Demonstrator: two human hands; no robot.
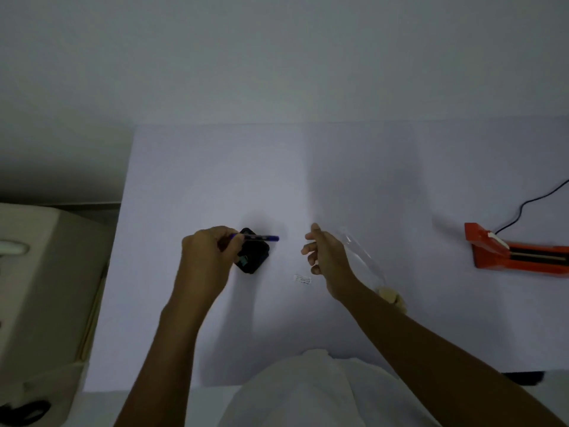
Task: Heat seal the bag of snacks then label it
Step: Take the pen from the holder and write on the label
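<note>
My left hand (205,252) grips a blue pen (264,238) that points right, just above a small black device (254,255) lying on the white table (277,174). My right hand (324,254) hovers with loosely spread fingers and holds nothing. Behind it lies the clear snack bag (368,266), with pale snacks (391,297) at its near end, partly hidden by my right wrist. A small white label (303,279) with writing lies on the table between my hands.
An orange heat sealer (517,252) with a black cord (529,204) sits at the table's right edge. A beige machine (40,288) stands to the left, off the table. My white garment (308,392) fills the lower middle.
</note>
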